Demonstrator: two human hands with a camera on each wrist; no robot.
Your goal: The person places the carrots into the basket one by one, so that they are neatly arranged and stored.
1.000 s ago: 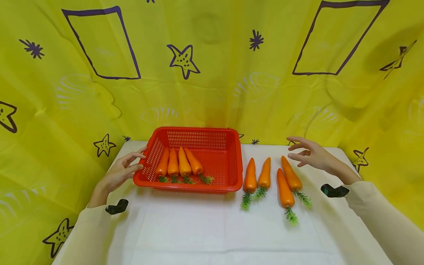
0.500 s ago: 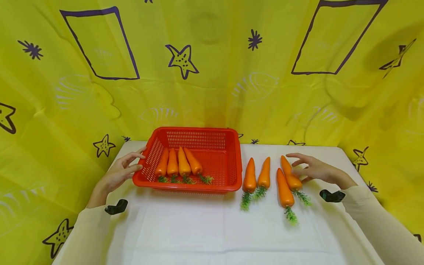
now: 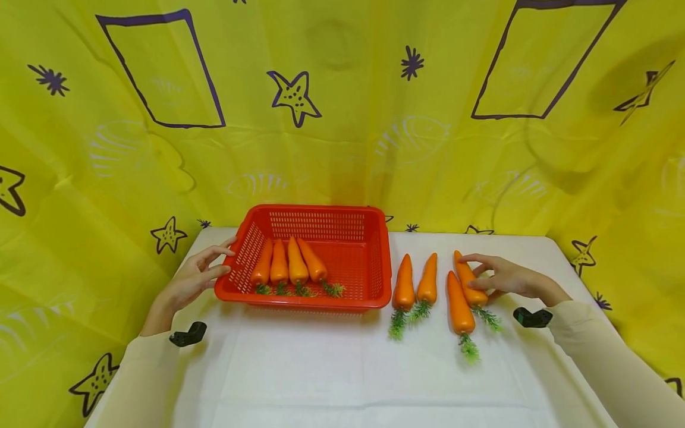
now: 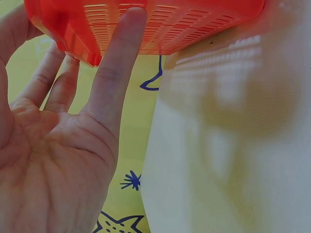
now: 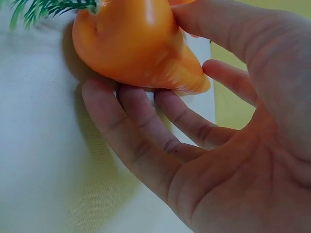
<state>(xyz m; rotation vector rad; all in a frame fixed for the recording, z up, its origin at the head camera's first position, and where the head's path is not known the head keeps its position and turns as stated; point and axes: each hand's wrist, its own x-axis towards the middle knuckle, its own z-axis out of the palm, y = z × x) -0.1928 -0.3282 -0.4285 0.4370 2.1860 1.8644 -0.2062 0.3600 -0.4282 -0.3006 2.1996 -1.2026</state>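
Note:
A red plastic basket [image 3: 348, 258] with slotted walls stands left of centre in the head view. Inside it, several orange toy carrots [image 3: 298, 264] lie side by side with green tops toward me. My left hand [image 3: 195, 278] rests against the basket's left end, fingers mostly straight; in the left wrist view one fingertip touches the slotted wall. On the right, my right hand [image 3: 508, 279] holds the rightmost carrot [image 3: 463, 274] between thumb and fingers. The right wrist view shows the thumb on one side of this carrot [image 5: 131, 43] and fingertips along the other.
Left of the held carrot, close by, lies another carrot [image 3: 459, 306]. Two more carrots [image 3: 404, 285] lie between it and the basket. A white cloth [image 3: 299, 368] covers the table, and a yellow patterned curtain [image 3: 342, 148] hangs behind and at both sides.
My right hand has come down from above the table's back right onto the rightmost carrot and taken hold of it. The left hand and the basket stay in place.

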